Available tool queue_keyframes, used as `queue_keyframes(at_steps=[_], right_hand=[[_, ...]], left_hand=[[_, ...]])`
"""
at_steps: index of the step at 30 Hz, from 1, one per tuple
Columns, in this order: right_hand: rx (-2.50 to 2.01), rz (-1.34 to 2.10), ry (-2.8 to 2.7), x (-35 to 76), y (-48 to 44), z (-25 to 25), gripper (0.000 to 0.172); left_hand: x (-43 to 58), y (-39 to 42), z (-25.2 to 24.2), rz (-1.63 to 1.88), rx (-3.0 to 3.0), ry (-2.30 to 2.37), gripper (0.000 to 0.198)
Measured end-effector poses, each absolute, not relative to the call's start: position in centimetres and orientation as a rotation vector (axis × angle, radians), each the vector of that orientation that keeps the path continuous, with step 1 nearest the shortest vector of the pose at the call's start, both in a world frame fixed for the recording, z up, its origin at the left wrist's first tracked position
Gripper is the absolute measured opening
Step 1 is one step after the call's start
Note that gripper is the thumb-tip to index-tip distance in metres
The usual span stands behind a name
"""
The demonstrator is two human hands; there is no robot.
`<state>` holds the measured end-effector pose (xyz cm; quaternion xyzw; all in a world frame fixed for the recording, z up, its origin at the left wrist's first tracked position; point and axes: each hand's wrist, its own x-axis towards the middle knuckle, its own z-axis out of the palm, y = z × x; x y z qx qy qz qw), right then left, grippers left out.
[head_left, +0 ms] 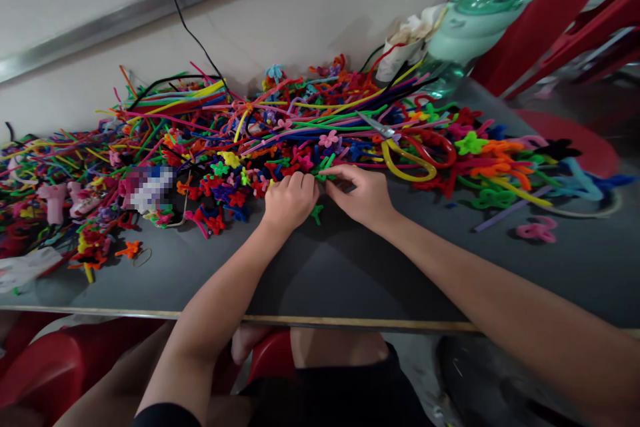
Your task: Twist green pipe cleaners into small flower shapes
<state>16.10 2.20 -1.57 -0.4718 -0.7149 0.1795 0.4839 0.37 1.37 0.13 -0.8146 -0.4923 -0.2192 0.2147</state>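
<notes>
My left hand (292, 200) and my right hand (361, 195) meet at the front edge of a heap of coloured pipe cleaners (190, 117). Between the fingertips is a green pipe cleaner (326, 167), bent into short loops. My right thumb and forefinger pinch it. The left fingers are curled against its other side, and their tips are hidden by the knuckles. Just below the hands a small green twisted piece (317, 213) lies on the dark table. To the right, scissors (410, 159) with one yellow and one red handle rest on the heap.
A green bottle (467, 30) and a white paper cup (395, 60) stand behind the heap by the wall. Orange, green and pink pipe-cleaner flowers (536, 229) lie at the right. A black cable (183, 20) hangs down the wall. Red stools (43, 370) are below the table edge.
</notes>
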Motion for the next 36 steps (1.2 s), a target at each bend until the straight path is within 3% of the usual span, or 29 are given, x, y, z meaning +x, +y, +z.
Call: queue_keyframes(at_steps=[9, 25, 32, 36], right_hand=[[-1.177, 0.497, -1.875, 15.9, 2.2, -2.0, 0.021], [-1.133, 0.538, -1.795, 15.7, 1.9, -1.8, 0.017], [-1.119, 0.826, -1.606, 15.7, 2.2, -1.8, 0.014], [-1.110, 1.054, -1.327, 15.9, 2.9, -1.7, 0.026]], left_hand=[[0.0, 1.7, 0.5, -0.229, -2.414, -1.569, 0.024], [0.0, 1.9, -0.4, -0.536, -2.342, -1.302, 0.025], [0.1, 1.6, -0.5, -0.681, -2.338, -1.320, 0.034], [-0.4, 2.2, 0.0, -1.024, -2.298, -1.578, 0.037]])
